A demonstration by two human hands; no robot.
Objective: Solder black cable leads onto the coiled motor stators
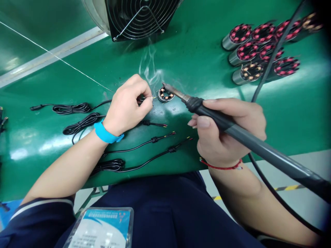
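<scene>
My right hand point(227, 129) is closed round a grey soldering iron point(248, 139), pen-style. Its metal tip touches a small round wound coil part point(165, 94) lying on the green table point(196, 58). Smoke point(150, 67) rises from that spot. My left hand point(129, 105), with a blue wristband point(106, 133), pinches a thin wire end point(152, 97) right beside the coil part. A thin strand of solder wire point(51, 54) runs from the far left toward this hand.
Several black cables with stripped ends point(144, 144) lie by the near table edge, coiled at the left. Several red-wound metal cylinders point(258, 48) stand at the back right. A black fan with a wire guard point(139, 17) sits at the back. The iron's cord point(269, 65) crosses the right side.
</scene>
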